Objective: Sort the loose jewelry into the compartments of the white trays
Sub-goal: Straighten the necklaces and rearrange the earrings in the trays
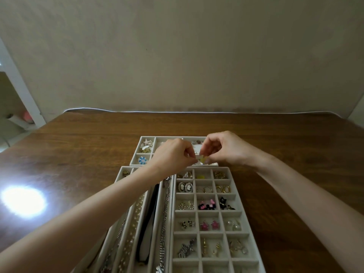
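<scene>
Both hands, left hand (173, 152) and right hand (222, 147), pinched a small yellow piece (203, 159), possibly an earring, above the far white tray (137, 152); fingers hid its shape.

On the table (78, 144) the grid tray (233, 186) lies near right, with the long-slot tray (118, 174) just beside it on the left and a third tray (136, 154) behind both. Over that tray's near edge (above its wide compartment) the left hand (173, 154) and right hand (226, 148) meet, pinching a small piece (202, 159) between them.
</scene>
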